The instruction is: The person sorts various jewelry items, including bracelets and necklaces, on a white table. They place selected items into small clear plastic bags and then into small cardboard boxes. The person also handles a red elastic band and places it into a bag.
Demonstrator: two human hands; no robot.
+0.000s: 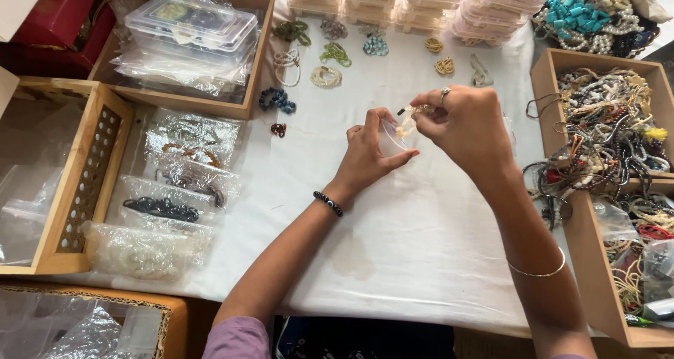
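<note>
My left hand (368, 155) pinches a small clear plastic pouch (393, 135) over the middle of the white table. My right hand (467, 123), with a ring on one finger, holds a pale beaded bracelet (407, 122) at the pouch's mouth. Part of the bracelet hangs between the two hands, touching the pouch. A dark bead bracelet circles my left wrist and a thin bangle my right forearm.
Loose bead bracelets (326, 76) lie at the back of the white tablecloth (393, 239). Bagged bracelets (184, 171) lie at the left beside a wooden tray (84, 176). Wooden boxes of tangled jewellery (607, 127) stand at the right. Clear plastic cases (193, 22) sit at back left.
</note>
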